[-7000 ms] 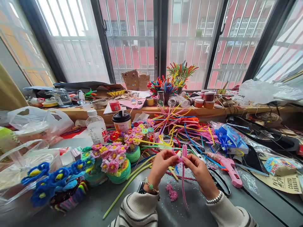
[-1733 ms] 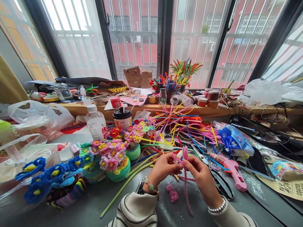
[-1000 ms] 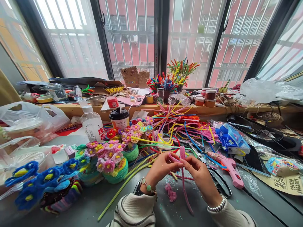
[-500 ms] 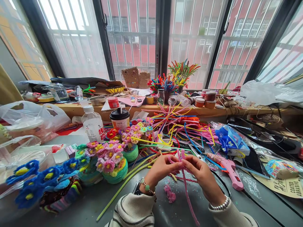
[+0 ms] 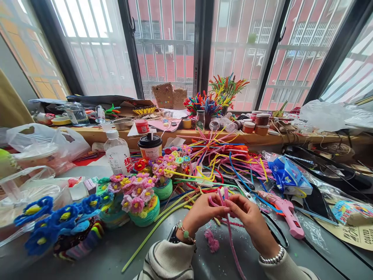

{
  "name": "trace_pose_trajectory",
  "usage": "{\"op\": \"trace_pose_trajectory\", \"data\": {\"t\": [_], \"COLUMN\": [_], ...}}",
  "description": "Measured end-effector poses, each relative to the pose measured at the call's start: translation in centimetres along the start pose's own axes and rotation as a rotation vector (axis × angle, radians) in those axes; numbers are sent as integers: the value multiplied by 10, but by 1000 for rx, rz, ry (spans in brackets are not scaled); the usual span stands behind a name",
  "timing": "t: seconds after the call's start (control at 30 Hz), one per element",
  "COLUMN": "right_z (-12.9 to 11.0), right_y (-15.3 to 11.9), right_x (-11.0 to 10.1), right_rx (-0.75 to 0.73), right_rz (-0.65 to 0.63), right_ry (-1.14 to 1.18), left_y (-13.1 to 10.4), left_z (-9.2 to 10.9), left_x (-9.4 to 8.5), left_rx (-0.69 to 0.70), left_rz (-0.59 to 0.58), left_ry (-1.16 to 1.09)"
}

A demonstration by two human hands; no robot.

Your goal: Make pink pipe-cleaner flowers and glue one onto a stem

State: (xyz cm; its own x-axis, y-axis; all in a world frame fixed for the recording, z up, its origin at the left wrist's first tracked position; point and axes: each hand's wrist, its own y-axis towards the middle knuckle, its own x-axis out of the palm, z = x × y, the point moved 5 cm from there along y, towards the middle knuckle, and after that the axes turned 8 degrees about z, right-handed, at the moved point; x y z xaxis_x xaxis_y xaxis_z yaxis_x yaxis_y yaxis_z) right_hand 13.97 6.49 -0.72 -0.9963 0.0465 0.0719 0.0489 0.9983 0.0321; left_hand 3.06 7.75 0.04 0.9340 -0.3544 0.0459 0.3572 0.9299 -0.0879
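Between my two hands is a pink pipe cleaner [image 5: 232,249], bent into loops at its top, with a long tail hanging down toward the table's near edge. My left hand [image 5: 205,213] pinches it from the left, thumb against fingers. From the right, my right hand [image 5: 247,217] pinches the same piece close to the left thumb. The exact crossing point is partly hidden by the fingertips. Below the hands lies a small fuzzy pink piece [image 5: 211,241] on the grey table [image 5: 163,241]. A dark pink twisted strand [image 5: 233,223] shows behind the tail.
Pipe-cleaner flowers in pots [image 5: 142,210] and blue flowers [image 5: 62,217] stand at left. A pink glue gun [image 5: 288,217] and scissors [image 5: 246,190] lie at right. Behind are a pile of pipe cleaners [image 5: 221,151], a lidded cup [image 5: 150,147] and a water bottle [image 5: 117,153].
The camera view has shifted slightly, moving the scene a little to the right. Both hands still pinch the pink pipe cleaner, with the fingers slightly readjusted around the loops.
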Motion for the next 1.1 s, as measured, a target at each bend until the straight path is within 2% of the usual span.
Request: {"op": "trace_pose_trajectory", "data": {"t": [0.33, 0.53, 1.1], "right_z": [-2, -4, 1], "right_y": [-4, -6, -4], "right_x": [2, 3, 4], "right_rx": [-36, 16, 41], "right_rz": [-7, 27, 19], "right_ry": [-13, 28, 46], "left_y": [1, 3, 3], "left_z": [-6, -7, -7], "left_x": [-2, -3, -4], "left_rx": [-39, -38, -36], "left_rz": [16, -40, -18], "left_ry": [13, 6, -5]}}
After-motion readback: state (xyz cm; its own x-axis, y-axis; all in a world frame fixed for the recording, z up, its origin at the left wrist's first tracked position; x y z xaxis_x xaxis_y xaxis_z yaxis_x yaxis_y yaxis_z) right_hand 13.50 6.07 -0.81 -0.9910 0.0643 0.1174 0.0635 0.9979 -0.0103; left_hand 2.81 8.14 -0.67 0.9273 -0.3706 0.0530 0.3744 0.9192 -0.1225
